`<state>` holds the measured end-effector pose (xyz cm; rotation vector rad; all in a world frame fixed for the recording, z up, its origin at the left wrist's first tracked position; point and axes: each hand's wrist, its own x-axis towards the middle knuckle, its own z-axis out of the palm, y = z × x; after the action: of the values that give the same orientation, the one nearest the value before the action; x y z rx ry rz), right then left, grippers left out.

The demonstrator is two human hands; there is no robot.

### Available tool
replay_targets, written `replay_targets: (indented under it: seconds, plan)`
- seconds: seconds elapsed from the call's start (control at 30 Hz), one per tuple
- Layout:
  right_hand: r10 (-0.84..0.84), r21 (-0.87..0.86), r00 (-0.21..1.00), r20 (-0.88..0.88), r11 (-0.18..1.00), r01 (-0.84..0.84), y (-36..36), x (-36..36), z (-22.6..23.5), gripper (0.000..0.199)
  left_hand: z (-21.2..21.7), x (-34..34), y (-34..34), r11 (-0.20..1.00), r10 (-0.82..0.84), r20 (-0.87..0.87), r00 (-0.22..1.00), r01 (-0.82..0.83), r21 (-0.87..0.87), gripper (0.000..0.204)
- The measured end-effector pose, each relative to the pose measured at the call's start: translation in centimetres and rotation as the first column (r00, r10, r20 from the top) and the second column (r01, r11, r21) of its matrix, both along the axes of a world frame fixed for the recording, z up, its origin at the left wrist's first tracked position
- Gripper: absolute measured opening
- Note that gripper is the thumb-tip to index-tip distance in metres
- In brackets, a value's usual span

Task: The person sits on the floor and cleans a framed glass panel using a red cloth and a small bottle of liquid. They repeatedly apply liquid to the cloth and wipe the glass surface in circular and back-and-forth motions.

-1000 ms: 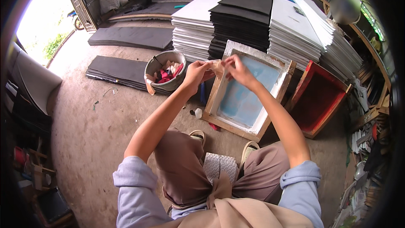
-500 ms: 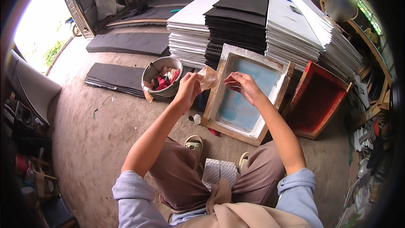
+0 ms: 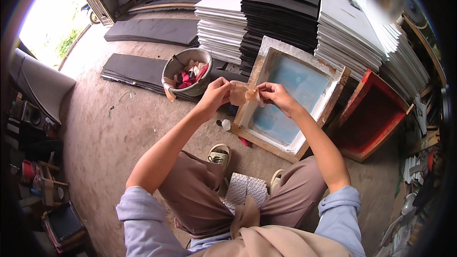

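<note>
A small piece of thin beige cloth (image 3: 243, 94) stretches between my two hands, bunched near its right end. My left hand (image 3: 214, 97) pinches its left edge, and my right hand (image 3: 278, 99) pinches the right end between thumb and fingers. Just beyond and to the left stands a grey bucket (image 3: 166, 72) filled with red, pink and beige cloth scraps (image 3: 193, 74). To the right, partly behind my right hand, leans a wooden screen-printing frame (image 3: 273, 151) with a blue-stained mesh (image 3: 295, 97).
A second frame, stained red (image 3: 376, 114), leans farther right. Behind stand stacks of white sheets (image 3: 221, 33) and black sheets (image 3: 281, 19). Flat dark sheets (image 3: 135, 71) lie left of the bucket. A small white bottle-like object (image 3: 226, 124) and a red scrap (image 3: 244, 141) lie on the floor.
My right hand, apart from the cloth before, now grips its right end. The cloth has gone from hanging in my left hand to being drawn between both. The view has shifted slightly.
</note>
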<state>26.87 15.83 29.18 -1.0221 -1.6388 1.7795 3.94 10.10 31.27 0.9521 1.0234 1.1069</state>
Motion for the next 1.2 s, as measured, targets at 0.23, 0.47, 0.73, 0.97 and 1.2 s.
replay_targets:
  seconds: [0.23,0.47,0.73,0.97,1.2]
  plan:
    - [-0.086,-0.025,0.996,0.015,0.996,0.087,-0.4,1.3,-0.9,0.037,0.9,1.0,0.0,0.998,0.039,-0.028,0.999,-0.041,-0.055,0.017]
    - [0.026,-0.116,0.99,-0.138,0.992,-0.042,-3.2,-0.6,1.1,0.067,1.5,2.6,-0.5,0.994,0.07,0.064,0.995,-0.064,-0.087,0.009]
    - [-0.197,-0.132,0.97,-0.14,0.975,0.179,-3.4,-2.0,0.0,0.028,-0.6,1.5,-0.3,0.984,0.163,-0.112,0.98,-0.17,-0.055,0.024]
    - [-0.295,0.082,0.947,0.126,0.955,0.286,0.3,-1.0,-5.2,0.017,-6.0,-3.5,1.8,0.999,-0.036,-0.68,0.733,0.027,-0.024,0.057]
    - [-0.101,0.243,0.804,0.586,0.968,-0.055,-0.5,-2.9,-19.3,0.018,-23.4,-7.0,1.5,0.925,0.207,-0.82,0.533,0.167,0.341,0.072]
